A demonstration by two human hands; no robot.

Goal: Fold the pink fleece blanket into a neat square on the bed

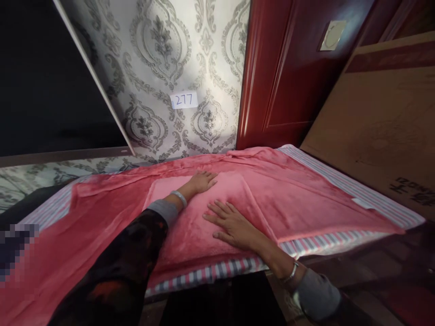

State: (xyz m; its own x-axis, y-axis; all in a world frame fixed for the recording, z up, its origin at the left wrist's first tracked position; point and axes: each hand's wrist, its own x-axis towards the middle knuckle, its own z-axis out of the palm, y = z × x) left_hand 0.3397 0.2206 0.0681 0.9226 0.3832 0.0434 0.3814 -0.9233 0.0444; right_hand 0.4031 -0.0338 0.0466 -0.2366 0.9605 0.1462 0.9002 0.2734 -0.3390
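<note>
A pink plush blanket (306, 199) is spread over a striped cloth (217, 271) on a table-like surface. On its middle lies a lighter pink folded piece of plush fabric (183, 244); whether it is part of the blanket I cannot tell. My left hand (203, 182) rests flat near the far edge of this folded piece, fingers stretched to the right. Closer to me, my right hand (234, 226) lies palm down on the same piece, fingers spread. Both hands are open and grip nothing. The blanket is wrinkled along its far side.
A large dark screen (50, 81) stands at the left. Behind the blanket is a patterned wall with a paper label "277" (184, 99). A dark red panel (285, 68) and a big cardboard box (384, 122) stand at the right. A white tag (363, 203) lies by the blanket's right edge.
</note>
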